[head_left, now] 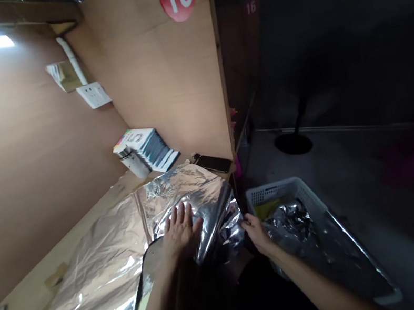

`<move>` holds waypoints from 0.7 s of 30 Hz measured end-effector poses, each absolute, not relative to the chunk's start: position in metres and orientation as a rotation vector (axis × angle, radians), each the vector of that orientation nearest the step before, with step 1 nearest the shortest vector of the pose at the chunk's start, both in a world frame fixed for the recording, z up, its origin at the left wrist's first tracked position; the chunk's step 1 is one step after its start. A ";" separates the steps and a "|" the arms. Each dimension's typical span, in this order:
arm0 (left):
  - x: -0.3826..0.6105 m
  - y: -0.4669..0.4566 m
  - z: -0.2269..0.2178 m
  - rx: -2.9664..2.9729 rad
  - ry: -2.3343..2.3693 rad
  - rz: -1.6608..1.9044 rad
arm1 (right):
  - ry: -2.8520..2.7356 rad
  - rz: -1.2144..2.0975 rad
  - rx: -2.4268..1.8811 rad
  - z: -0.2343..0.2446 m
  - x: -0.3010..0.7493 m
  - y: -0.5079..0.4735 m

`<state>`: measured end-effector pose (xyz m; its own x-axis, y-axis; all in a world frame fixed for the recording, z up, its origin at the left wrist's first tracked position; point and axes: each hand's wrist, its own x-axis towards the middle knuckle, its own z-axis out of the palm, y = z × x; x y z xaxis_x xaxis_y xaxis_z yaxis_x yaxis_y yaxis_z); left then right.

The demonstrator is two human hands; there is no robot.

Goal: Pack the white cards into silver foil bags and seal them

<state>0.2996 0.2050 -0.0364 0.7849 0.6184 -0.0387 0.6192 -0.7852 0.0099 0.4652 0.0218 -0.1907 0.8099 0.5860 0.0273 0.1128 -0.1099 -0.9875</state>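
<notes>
A large sheet of shiny silver film (107, 247) covers much of the desk, creased in places. My left hand (182, 231) lies flat on it with the fingers spread. At the desk's right end the film folds over and hangs down past the edge. There my right hand (256, 232) pinches the film's edge between thumb and fingers. Just right of that hand, a white plastic basket (272, 187) on the floor holds crumpled silver film (292, 217).
At the back of the desk are a steel flask (134, 162), a stack of booklets (153, 148) and a black phone (214, 163). A wooden partition (160, 72) rises behind them. A power socket (94, 94) hangs on the wall. A dark round base (293, 143) stands on the floor.
</notes>
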 end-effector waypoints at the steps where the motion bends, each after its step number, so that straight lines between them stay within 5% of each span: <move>1: 0.301 0.204 -0.032 2.948 1.032 -0.038 | -0.590 0.417 -1.682 -0.189 0.466 0.016; 8: 0.306 0.111 -0.019 2.903 0.636 0.233 | -0.872 0.328 -1.909 -0.148 0.491 -0.029; 13: 0.310 0.013 -0.068 2.892 0.555 0.132 | -1.153 0.352 -2.103 -0.107 0.515 -0.048; 21: 0.298 -0.010 -0.129 3.197 0.536 0.594 | -1.252 0.219 -2.324 -0.072 0.517 -0.060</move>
